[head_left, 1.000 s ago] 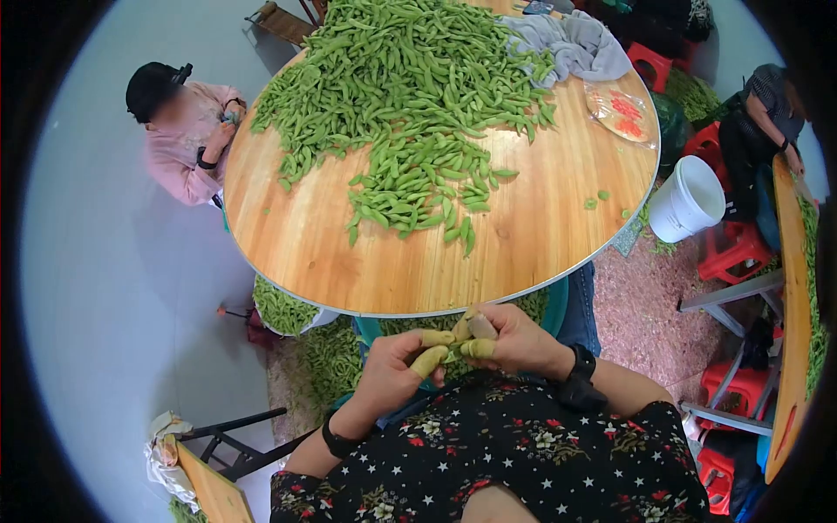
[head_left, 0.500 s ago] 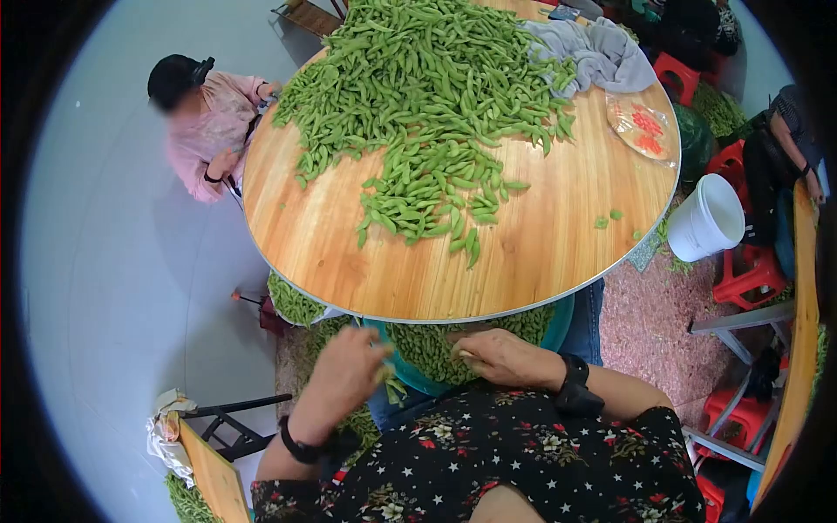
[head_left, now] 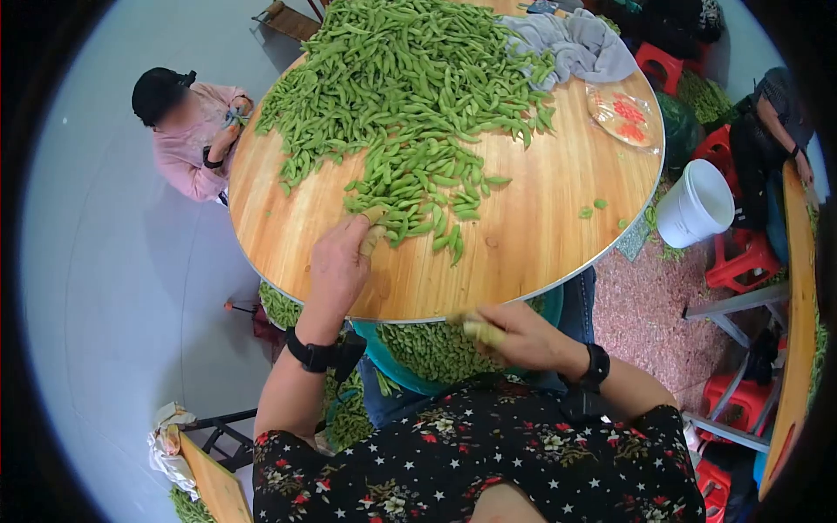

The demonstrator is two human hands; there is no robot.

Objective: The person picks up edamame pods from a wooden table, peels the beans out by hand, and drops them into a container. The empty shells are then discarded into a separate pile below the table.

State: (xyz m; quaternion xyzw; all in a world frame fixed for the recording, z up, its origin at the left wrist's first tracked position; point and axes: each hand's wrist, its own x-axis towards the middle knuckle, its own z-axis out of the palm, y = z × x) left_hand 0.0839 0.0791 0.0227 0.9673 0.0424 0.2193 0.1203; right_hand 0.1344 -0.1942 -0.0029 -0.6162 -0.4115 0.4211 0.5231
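My left hand reaches over the table to the near edge of the green soybean pod heap. Its thumb and forefinger, in yellowish finger covers, point at the loose pods with a gap between them. Below the table's front edge, my right hand has its fingers curled together, yellowish at the tips and smeared by motion; what they hold, if anything, cannot be made out. Under that hand, a teal basin full of small green pieces sits at my lap, partly hidden by the tabletop.
The round wooden table bears a grey cloth and a clear bag with orange-red print. At its left sits a person in pink. A white bucket, red stools and another person are on the right.
My left hand has moved from above the basin's left side up onto the table, to the pods. My right hand has shifted slightly up and right. The view has turned a little.
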